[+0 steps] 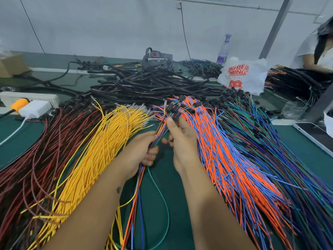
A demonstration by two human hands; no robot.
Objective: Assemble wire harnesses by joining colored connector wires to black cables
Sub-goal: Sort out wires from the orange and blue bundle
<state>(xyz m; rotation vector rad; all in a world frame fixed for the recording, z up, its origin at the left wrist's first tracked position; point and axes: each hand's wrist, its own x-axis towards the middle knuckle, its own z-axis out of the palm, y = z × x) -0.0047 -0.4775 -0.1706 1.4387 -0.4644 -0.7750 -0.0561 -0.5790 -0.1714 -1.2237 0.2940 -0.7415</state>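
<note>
Over the green work mat, between the heap of yellow wires [100, 141] and the orange-and-blue wires [234, 159], our left hand [142, 150] grips a small mixed-colour bundle of connector wires [162, 127] while our right hand [182, 139] pinches it just below its black plug ends [173, 109]. We judge we are gathering one set; next comes a glossy black cable [153, 83] from the pile beyond.

Bright, even indoor light, soft shadows, wide-angle bending at edges.
</note>
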